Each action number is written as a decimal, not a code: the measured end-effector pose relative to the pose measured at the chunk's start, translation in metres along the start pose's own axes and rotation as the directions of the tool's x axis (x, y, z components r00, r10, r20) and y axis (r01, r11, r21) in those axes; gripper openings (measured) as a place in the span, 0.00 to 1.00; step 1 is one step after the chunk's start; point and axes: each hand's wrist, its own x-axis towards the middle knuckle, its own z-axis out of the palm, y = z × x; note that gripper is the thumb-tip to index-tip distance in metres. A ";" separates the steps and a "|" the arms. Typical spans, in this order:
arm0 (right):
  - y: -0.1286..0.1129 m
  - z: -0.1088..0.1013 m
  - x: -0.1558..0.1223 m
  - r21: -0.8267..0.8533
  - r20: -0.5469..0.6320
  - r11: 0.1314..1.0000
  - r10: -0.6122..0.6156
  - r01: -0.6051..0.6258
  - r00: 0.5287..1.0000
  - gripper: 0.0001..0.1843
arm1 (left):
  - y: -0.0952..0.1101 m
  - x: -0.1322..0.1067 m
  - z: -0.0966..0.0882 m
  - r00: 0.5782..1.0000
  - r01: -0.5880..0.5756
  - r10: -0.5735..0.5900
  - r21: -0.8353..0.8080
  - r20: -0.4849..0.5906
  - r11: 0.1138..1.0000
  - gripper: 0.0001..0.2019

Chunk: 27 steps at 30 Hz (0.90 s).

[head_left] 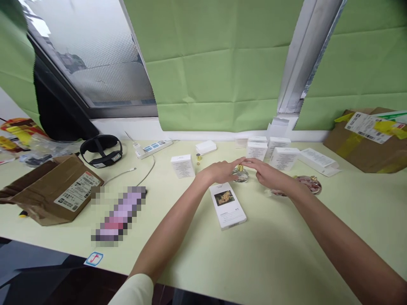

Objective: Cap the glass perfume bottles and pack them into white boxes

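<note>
A small clear glass bottle [241, 175] with a gold neck stands on the table between my two hands. My left hand [219, 172] is at its left side, with fingers closed about it and the index finger reaching over the top. From the right, my right hand [266, 173] meets it at the gold neck, index finger laid across the top and the other fingers curled. Both index fingertips touch above the neck. Just in front lies a flat white box [227, 206] with a yellow flower picture. The fingers partly hide the bottle.
Several white boxes [284, 159] stand behind my right hand, near pinkish bottles [310, 184]. Another white box [182, 166] and a small gold cap [199, 156] are at left. Cardboard boxes [76, 195] flank both sides; a blurred phone [121, 214], headset and power strip lie left.
</note>
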 end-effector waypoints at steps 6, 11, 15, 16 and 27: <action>0.004 0.002 0.000 0.024 -0.003 1.000 -0.015 0.016 1.000 0.40 | 0.000 0.003 0.000 1.000 -0.022 0.022 -0.018 0.012 1.000 0.36; -0.006 -0.003 -0.003 0.045 0.000 0.998 0.033 -0.033 0.999 0.35 | -0.006 -0.019 -0.003 0.994 0.095 -0.096 -0.014 -0.051 0.995 0.33; -0.010 0.002 0.006 0.022 -0.003 0.976 0.218 -0.218 0.976 0.39 | -0.021 -0.039 0.012 0.983 0.185 -0.185 -0.018 0.013 0.983 0.34; -0.011 0.006 0.009 0.010 -0.003 0.969 0.245 -0.245 0.970 0.39 | -0.025 -0.040 0.018 0.983 0.182 -0.181 -0.035 0.034 0.983 0.34; -0.019 0.015 0.018 0.054 -0.106 0.941 0.338 -0.334 0.935 0.13 | -0.033 -0.016 0.018 0.995 -0.100 0.079 -0.433 -0.066 0.896 0.20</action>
